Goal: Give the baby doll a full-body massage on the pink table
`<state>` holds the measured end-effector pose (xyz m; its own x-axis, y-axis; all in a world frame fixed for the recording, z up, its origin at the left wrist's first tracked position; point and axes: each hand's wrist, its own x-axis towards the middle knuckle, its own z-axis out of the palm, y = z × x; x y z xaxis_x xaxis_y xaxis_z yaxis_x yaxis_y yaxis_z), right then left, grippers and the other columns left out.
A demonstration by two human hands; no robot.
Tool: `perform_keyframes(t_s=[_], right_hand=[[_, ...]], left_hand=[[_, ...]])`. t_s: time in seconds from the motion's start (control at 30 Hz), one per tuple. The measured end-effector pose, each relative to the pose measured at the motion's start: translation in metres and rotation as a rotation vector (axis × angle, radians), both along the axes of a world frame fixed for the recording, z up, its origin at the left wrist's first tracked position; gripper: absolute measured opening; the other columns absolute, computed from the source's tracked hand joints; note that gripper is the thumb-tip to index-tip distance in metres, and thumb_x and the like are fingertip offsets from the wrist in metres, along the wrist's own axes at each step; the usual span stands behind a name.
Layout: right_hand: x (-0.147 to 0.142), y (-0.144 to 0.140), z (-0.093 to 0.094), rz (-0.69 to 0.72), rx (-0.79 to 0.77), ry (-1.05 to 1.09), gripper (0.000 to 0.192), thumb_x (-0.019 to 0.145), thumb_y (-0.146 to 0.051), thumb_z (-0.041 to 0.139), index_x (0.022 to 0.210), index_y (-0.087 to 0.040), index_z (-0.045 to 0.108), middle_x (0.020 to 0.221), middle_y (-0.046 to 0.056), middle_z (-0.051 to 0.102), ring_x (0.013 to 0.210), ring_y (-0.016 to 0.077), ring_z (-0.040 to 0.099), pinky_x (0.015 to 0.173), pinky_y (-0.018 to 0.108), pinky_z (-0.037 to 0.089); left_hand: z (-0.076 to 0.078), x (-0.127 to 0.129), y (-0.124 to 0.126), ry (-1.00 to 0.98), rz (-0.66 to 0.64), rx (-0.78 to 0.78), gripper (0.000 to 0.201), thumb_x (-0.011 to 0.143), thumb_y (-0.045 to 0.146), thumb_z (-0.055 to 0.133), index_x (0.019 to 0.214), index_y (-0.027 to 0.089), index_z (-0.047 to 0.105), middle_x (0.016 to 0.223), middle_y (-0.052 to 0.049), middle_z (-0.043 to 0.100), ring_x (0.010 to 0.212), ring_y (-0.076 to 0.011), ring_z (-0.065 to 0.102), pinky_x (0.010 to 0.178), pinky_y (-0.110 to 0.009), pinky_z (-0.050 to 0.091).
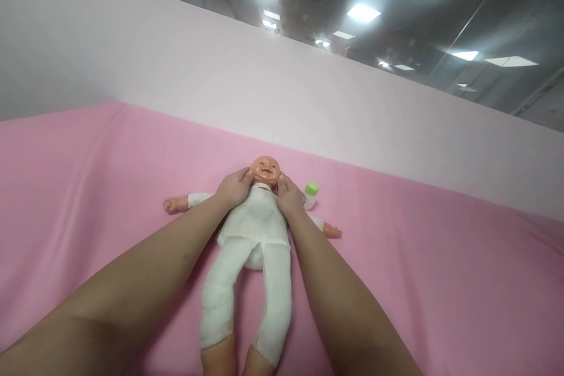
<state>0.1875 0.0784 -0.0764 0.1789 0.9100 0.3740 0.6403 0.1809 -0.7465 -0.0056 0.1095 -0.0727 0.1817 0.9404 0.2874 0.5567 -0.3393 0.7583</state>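
Both hands, left hand (233, 188) and right hand (288, 197), fingers curled against the doll (255, 220) at its neck. Bottle (311, 194) just beside right hand. Pink sheet (440, 258) open all around, wall behind.

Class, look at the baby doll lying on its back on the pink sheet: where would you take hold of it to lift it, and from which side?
Probably the upper torso under the arms. The doll lies face up with arms spread, legs towards the viewer, so both flanks are open. Come from the leg end, one hand per side, as the left hand and right hand already rest at its shoulders. The soft legs look too floppy.
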Motion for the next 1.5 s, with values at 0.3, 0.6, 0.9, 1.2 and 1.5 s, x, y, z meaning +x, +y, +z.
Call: perform_keyframes(t_s=[0.3, 0.6, 0.9, 1.2, 1.5], right_hand=[[-0.007, -0.009, 0.016, -0.020, -0.100, -0.061, 0.068, 0.083, -0.070, 0.064, 0.136, -0.027, 0.061, 0.113, 0.006, 0.075, 0.106, 0.0248, 0.069, 0.095, 0.037, 0.051], [-0.005, -0.007, 0.012, -0.028, -0.095, -0.081, 0.057, 0.090, -0.063, 0.060, 0.136, -0.029, 0.061, 0.120, 0.006, 0.073, 0.111, 0.0252, 0.067, 0.097, 0.038, 0.050], [-0.003, -0.004, 0.005, -0.029, -0.026, -0.063, 0.052, 0.102, -0.057, 0.036, 0.137, -0.027, 0.061, 0.133, 0.007, 0.068, 0.126, 0.0244, 0.061, 0.108, 0.039, 0.044], [-0.002, -0.004, 0.004, -0.027, -0.017, -0.060, 0.051, 0.105, -0.052, 0.030, 0.136, -0.026, 0.061, 0.136, 0.006, 0.066, 0.130, 0.0233, 0.057, 0.112, 0.039, 0.041], [-0.008, -0.013, 0.022, 0.030, -0.120, -0.100, 0.056, 0.090, -0.065, 0.058, 0.131, -0.026, 0.063, 0.118, 0.006, 0.073, 0.113, 0.0252, 0.066, 0.100, 0.038, 0.048]], left_hand=[[0.010, 0.001, -0.010, 0.076, 0.009, -0.012, 0.062, 0.087, 0.071, 0.052, 0.126, 0.025, 0.066, 0.115, -0.008, 0.075, 0.105, -0.0317, 0.068, 0.087, -0.039, 0.050], [0.010, 0.001, -0.010, 0.081, 0.026, -0.013, 0.056, 0.091, 0.064, 0.049, 0.127, 0.024, 0.064, 0.119, -0.008, 0.074, 0.108, -0.0302, 0.067, 0.088, -0.037, 0.049], [0.003, 0.000, -0.004, -0.023, -0.011, -0.010, 0.048, 0.097, 0.053, 0.042, 0.129, 0.025, 0.065, 0.129, -0.006, 0.071, 0.119, -0.0283, 0.063, 0.100, -0.038, 0.047], [0.005, 0.001, -0.005, -0.024, -0.008, -0.008, 0.057, 0.098, 0.064, 0.034, 0.120, 0.024, 0.069, 0.121, -0.007, 0.074, 0.112, -0.0283, 0.066, 0.096, -0.038, 0.048], [0.012, 0.002, -0.013, 0.042, 0.017, -0.023, 0.061, 0.087, 0.070, 0.053, 0.125, 0.025, 0.067, 0.116, -0.007, 0.075, 0.105, -0.0293, 0.067, 0.086, -0.036, 0.049]])
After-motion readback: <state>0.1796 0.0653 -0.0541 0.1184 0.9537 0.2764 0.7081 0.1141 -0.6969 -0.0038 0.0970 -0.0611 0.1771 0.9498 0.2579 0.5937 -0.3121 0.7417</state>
